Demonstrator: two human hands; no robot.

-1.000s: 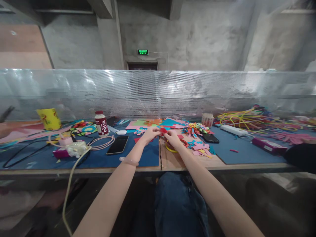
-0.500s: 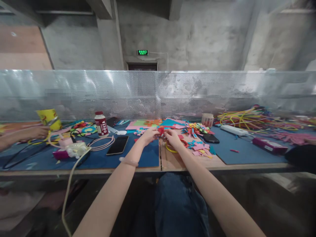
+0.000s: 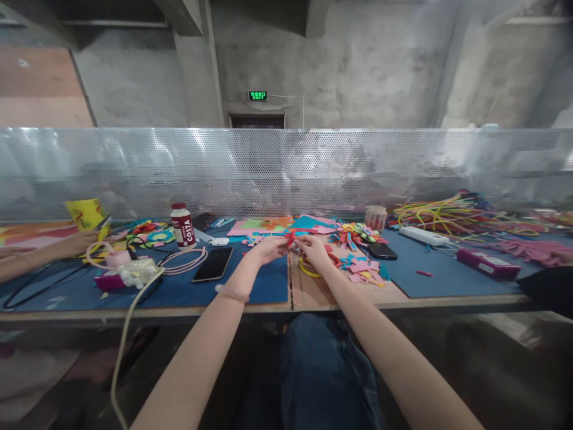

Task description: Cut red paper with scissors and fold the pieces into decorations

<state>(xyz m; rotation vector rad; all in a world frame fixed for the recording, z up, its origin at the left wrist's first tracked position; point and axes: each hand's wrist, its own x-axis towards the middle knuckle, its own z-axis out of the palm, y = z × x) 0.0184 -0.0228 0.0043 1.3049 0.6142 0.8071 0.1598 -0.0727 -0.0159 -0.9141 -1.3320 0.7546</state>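
My left hand (image 3: pixel 267 248) and my right hand (image 3: pixel 313 249) meet just above the table's middle, both pinched on a small red paper piece (image 3: pixel 290 237) held between their fingertips. A pale bracelet (image 3: pixel 231 292) circles my left wrist. Right below my right hand lie a yellow ring (image 3: pixel 308 270) and red-handled scissors (image 3: pixel 332 258) on the bare wood. Coloured paper scraps (image 3: pixel 363 270) are scattered to the right of it.
A black phone (image 3: pixel 213 263), a Costa bottle (image 3: pixel 182 226) and a pink cable (image 3: pixel 184 258) lie on the blue mat (image 3: pixel 188 288) at left. Another phone (image 3: pixel 380 251), a white power strip (image 3: pixel 423 236) and coloured pipe cleaners (image 3: pixel 452 215) are at right. A co-worker's hand (image 3: pixel 76 243) holds scissors by a yellow cup (image 3: pixel 85 214).
My hands have lifted the red piece slightly and turned it between the fingertips. At far left the co-worker's hand has come in towards the yellow cup with scissors.
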